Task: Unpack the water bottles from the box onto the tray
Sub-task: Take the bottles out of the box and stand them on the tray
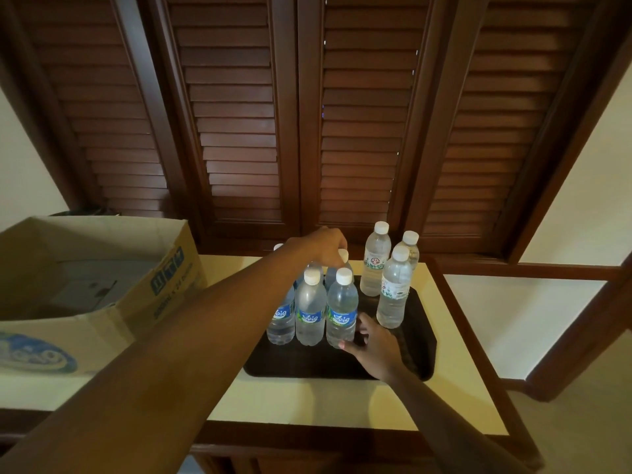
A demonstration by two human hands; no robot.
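Left grip (pixel 326 249) atop rear bottle's cap (pixel 343 256), over tray (pixel 425 350).

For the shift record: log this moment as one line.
left hand: grips back blue-label bottle by cap | right hand: touches front bottle | tray: bottles upright | box: open

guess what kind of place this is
Probably a hotel or guesthouse room. Dark louvred wooden shutters back a cream counter, where a serving tray is stocked with small water bottles from a cardboard box.
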